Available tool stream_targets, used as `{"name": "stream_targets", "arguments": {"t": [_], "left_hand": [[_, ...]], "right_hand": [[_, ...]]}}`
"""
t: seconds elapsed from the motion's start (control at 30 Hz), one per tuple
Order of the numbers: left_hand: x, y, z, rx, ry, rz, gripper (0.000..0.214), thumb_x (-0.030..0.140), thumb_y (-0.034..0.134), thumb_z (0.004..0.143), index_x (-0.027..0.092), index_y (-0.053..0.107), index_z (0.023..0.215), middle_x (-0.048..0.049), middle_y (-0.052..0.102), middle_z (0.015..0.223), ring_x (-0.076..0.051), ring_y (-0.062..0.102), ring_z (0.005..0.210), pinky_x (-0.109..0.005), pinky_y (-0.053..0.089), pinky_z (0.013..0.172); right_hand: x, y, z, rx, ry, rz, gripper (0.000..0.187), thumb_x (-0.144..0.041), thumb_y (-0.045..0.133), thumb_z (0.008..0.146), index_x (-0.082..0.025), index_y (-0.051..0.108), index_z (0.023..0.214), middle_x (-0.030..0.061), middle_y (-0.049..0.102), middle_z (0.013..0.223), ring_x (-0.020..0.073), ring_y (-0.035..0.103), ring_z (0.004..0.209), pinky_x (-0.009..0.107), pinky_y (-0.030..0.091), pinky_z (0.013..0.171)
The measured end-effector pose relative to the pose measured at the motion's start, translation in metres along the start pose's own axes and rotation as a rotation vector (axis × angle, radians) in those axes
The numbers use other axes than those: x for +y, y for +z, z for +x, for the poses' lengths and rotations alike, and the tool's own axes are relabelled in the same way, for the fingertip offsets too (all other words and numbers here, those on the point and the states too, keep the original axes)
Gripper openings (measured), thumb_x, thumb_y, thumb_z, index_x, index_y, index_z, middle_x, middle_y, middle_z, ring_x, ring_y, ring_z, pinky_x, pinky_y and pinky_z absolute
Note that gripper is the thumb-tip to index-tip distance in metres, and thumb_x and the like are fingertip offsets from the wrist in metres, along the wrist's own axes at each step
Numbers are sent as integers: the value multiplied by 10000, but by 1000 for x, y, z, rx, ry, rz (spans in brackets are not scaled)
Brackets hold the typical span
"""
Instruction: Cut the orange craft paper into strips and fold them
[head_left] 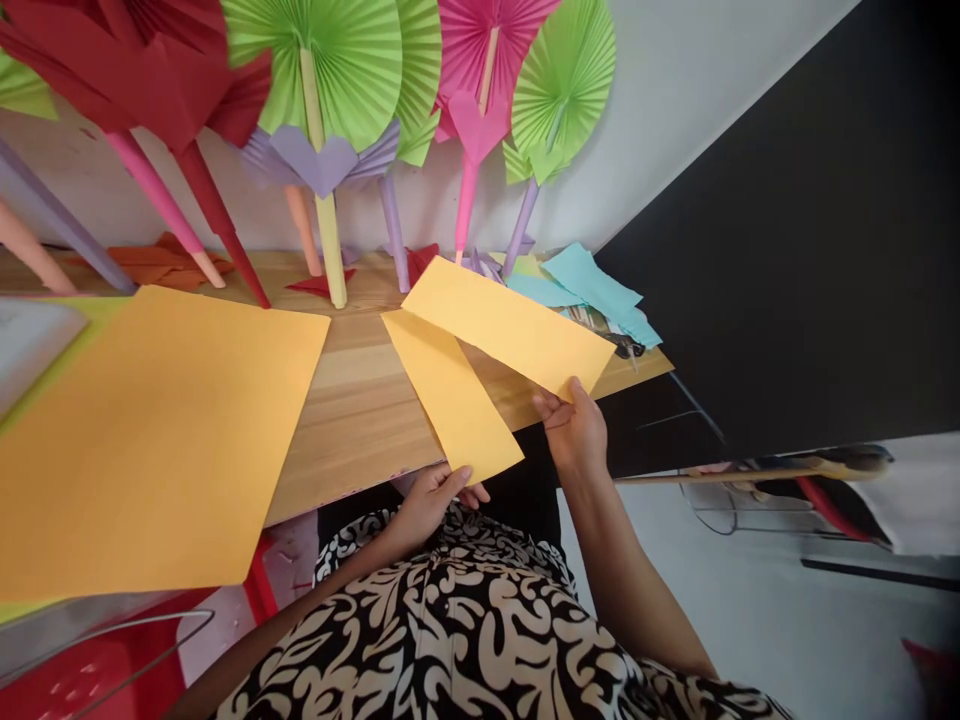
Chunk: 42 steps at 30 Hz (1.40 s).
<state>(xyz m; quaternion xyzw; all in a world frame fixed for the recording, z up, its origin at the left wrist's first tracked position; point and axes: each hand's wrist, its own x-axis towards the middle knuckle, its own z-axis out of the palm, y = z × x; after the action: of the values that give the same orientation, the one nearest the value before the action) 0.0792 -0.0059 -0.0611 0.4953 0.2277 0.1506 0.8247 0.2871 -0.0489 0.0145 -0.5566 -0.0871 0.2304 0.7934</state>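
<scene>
My left hand (431, 505) pinches the near end of a yellow-orange paper strip (457, 400), thumb on top. This strip reaches away over the edge of the wooden table. A second yellow-orange paper strip (510, 325) slants across to the right, overlapping the far end of the first. My right hand (574, 430) holds its near right corner, with the thumb on top and the other fingers partly hidden beneath. To the left lies a large yellow-orange paper sheet (165, 440), apart from both hands.
Folded paper fans (352, 80) in green, pink, red and purple lean on the wall behind the wooden table (345, 420). Turquoise paper pieces (592, 285) and a dark key-like item (630, 347) lie at the right end. A black panel (795, 240) stands beyond. A red stool (97, 660) is below left.
</scene>
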Motion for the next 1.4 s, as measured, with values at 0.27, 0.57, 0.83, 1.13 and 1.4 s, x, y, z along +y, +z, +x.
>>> {"name": "stream_targets", "arguments": {"t": [0.27, 0.57, 0.83, 1.13, 1.4], "left_hand": [[2, 15, -13, 281, 82, -48, 473, 602, 736, 780, 186, 625, 585, -14, 618, 545, -138, 529, 559, -282, 430, 647], [57, 9, -53, 854, 369, -115, 336, 422, 818, 751, 191, 575, 733, 58, 567, 563, -88, 482, 516, -227, 404, 572], [114, -13, -49, 1261, 1022, 501, 204, 171, 766, 776, 193, 584, 864, 5, 728, 933, -136, 693, 907, -277, 544, 872], [49, 22, -25, 526, 761, 1496, 104, 124, 604, 954, 191, 657, 896, -27, 792, 1006, -178, 740, 1037, -464, 406, 1144], [26, 13, -43, 685, 689, 1473, 393, 39, 601, 871, 189, 655, 1230, -113, 726, 1242, -266, 644, 1225, -498, 533, 1031]], "right_hand": [[8, -40, -15, 31, 157, 112, 188, -245, 739, 821, -258, 663, 992, -23, 773, 1081, 157, 779, 944, 268, 653, 785], [23, -64, -35, -411, 612, 90, 324, -408, 789, 802, -154, 711, 988, 93, 802, 824, 220, 776, 700, 279, 635, 592], [42, -77, -24, -684, 712, -13, 503, -603, 791, 760, -115, 751, 873, 124, 788, 735, 197, 740, 595, 258, 610, 568], [36, -102, -2, -689, 746, -55, 533, -619, 792, 754, -97, 778, 863, 152, 798, 804, 200, 750, 649, 260, 612, 618], [31, -99, 5, -720, 797, -122, 539, -621, 809, 730, -98, 773, 853, 144, 793, 769, 201, 751, 655, 262, 620, 635]]}}
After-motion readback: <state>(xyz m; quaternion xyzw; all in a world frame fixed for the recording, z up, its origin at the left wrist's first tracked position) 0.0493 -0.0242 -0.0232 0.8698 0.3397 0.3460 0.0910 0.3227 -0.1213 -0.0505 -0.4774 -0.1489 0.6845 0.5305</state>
